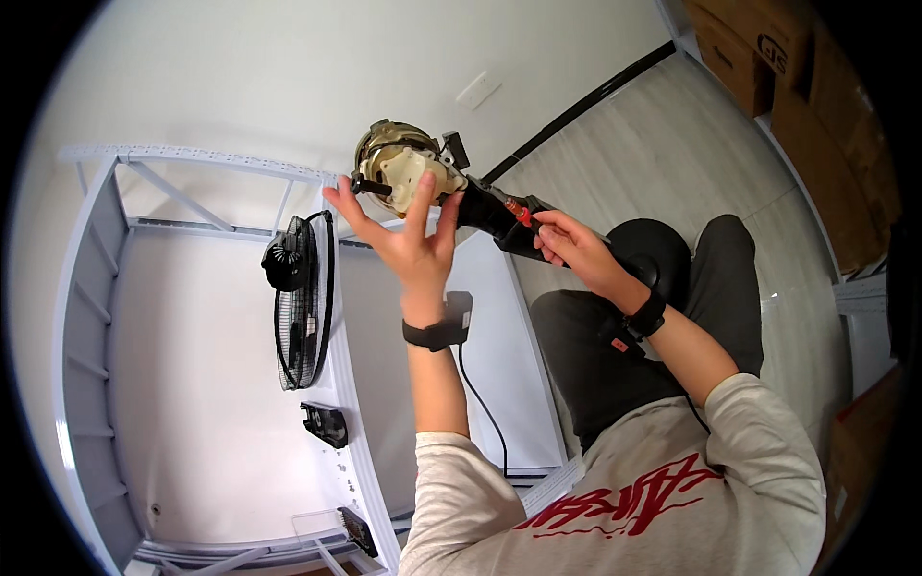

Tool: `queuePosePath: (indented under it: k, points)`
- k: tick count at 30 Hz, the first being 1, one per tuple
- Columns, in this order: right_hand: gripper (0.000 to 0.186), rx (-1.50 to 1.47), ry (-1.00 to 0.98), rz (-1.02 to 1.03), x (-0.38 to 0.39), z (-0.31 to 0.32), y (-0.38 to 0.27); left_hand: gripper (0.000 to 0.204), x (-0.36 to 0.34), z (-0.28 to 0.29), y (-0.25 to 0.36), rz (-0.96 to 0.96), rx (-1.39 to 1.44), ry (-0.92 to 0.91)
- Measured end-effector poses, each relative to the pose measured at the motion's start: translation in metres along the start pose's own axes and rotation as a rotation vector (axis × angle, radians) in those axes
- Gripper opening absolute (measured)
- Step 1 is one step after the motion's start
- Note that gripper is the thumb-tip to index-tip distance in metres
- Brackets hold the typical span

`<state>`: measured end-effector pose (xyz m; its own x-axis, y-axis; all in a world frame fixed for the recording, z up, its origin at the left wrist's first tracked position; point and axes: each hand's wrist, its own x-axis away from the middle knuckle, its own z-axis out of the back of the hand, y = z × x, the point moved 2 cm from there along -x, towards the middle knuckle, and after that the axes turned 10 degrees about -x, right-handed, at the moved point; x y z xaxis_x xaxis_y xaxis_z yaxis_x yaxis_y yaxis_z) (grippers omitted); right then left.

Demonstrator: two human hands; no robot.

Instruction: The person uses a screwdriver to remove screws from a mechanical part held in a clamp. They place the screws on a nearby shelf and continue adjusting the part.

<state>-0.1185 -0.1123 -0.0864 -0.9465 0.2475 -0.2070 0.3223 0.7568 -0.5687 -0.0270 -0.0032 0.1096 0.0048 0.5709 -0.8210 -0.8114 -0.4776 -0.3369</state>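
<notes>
A fan motor (pixel 396 173) with a cream gearbox cover and a protruding black knob sits exposed atop a black fan neck (pixel 495 216). Over the cover, my left hand (pixel 413 240) has its fingers spread, the thumb and index finger against the motor near the neck. My right hand (pixel 576 252) is closed around what looks like a screwdriver (pixel 520 212) with a red, slim front part. The tool lies close along the neck; whether its tip touches a screw cannot be made out. The black round fan base (pixel 651 252) rests near my legs.
On the white frame's rail (pixel 360 451) at left stand a black fan guard (pixel 305 302), a black plastic housing part (pixel 325 424) and small scattered pieces (pixel 344 472). Another dark part (pixel 357 531) lies nearer. Cardboard boxes (pixel 807 144) fill shelving at right. A cable (pixel 485 408) hangs below my left wrist.
</notes>
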Motion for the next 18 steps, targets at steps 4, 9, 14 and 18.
queuePosePath:
  k: [4, 9, 14, 18]
  points:
    - [0.031, 0.078, -0.004, 0.06, -0.004, -0.004, 0.002, 0.047, -0.016, -0.003, -0.006, -0.07, 0.059, -0.121]
    - [0.029, 0.038, 0.017, 0.103, -0.007, -0.012, -0.002, 0.045, -0.021, -0.003, -0.004, -0.029, 0.079, -0.132]
    - [0.029, 0.069, 0.03, 0.111, -0.009, -0.007, -0.002, 0.044, -0.022, -0.002, -0.002, -0.005, 0.089, -0.143]
    - [0.029, 0.046, 0.039, 0.099, -0.009, -0.006, -0.004, 0.043, -0.023, -0.001, -0.003, 0.02, 0.105, -0.15]
